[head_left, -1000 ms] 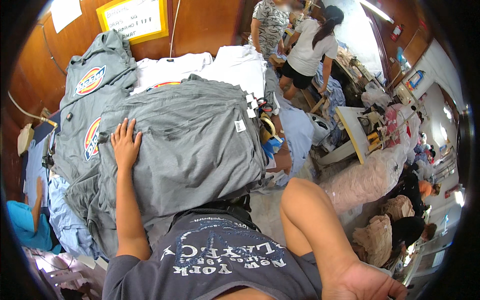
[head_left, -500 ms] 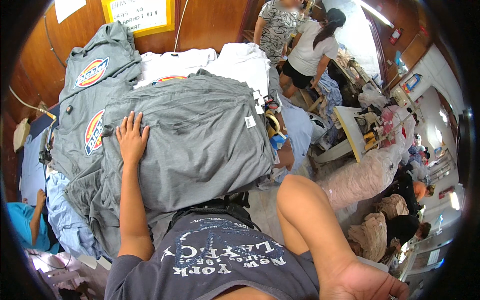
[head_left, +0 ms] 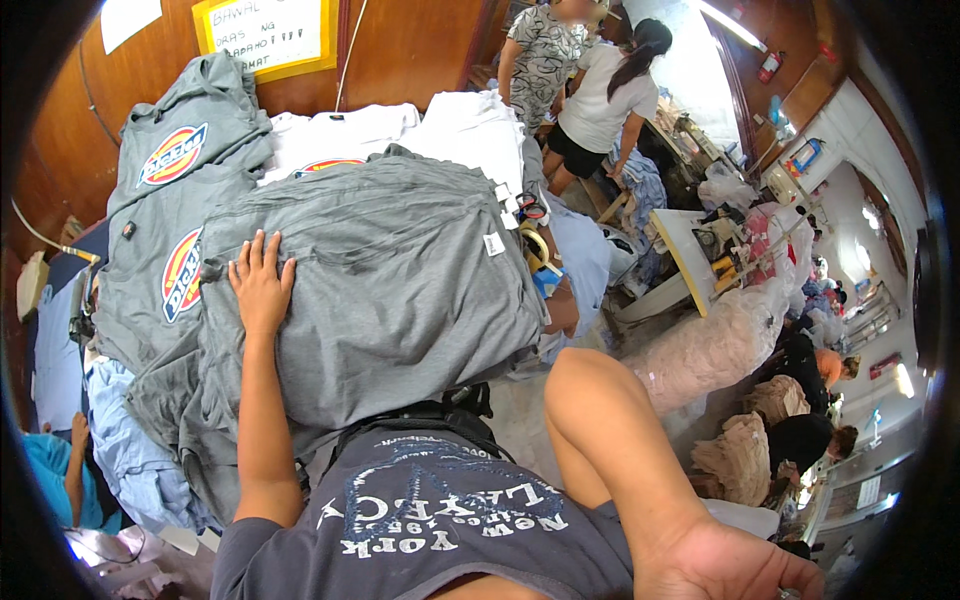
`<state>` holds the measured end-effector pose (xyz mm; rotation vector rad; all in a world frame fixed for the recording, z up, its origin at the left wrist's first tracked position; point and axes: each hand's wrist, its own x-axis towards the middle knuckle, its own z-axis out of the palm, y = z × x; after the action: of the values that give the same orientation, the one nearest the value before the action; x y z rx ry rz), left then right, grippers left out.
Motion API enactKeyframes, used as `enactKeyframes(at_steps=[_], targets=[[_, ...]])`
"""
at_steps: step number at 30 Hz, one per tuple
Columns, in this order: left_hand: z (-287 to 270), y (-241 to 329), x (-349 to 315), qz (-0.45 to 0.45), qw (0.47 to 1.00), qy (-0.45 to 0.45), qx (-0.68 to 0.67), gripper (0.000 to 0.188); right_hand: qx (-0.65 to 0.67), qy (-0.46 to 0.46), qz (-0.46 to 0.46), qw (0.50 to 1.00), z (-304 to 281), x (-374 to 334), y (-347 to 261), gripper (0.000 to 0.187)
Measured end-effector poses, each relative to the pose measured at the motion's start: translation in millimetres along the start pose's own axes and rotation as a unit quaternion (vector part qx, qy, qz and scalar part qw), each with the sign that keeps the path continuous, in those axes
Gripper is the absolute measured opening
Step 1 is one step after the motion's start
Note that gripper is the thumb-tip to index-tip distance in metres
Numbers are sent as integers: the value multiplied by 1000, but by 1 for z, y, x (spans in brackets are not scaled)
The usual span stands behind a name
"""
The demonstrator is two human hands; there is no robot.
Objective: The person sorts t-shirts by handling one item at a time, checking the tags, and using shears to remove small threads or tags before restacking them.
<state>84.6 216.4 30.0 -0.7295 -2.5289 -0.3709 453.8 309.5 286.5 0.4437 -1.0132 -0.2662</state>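
Observation:
My left hand lies flat, fingers extended, on the left part of a thick pile of grey fabric garments. It presses on the top layer and grips nothing. A small white tag shows at the pile's right side. Beside the pile on the left lie grey shirts with a colourful oval print. My right arm is bent up at the elbow, away from the pile. At the lower right edge is my right hand, palm showing; its fingers are mostly cut off, and what they touch is hidden.
White shirts lie behind the grey pile. Scissors and a tape roll sit at its right edge. Two people stand at the back. Light blue cloth hangs at the left; a plastic-wrapped bundle stands at the right.
The view has shifted slightly, so most of the scene sits a little further left. My left hand stays flat on the grey pile, and my right hand stays raised at the lower right.

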Motion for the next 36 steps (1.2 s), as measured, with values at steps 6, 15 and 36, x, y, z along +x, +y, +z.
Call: enactKeyframes(at_steps=[6,15,36], targets=[[4,0,-1,4,1000,14,-3,45,16,45,-34,998,11,-6,1,26],[1,1,-1,-3,1000,2,-1,45,14,55,-23,998,14,-5,4,26],[1,1,0,-2,1000,3,0,44,32,63,-15,997,15,-10,11,27]])
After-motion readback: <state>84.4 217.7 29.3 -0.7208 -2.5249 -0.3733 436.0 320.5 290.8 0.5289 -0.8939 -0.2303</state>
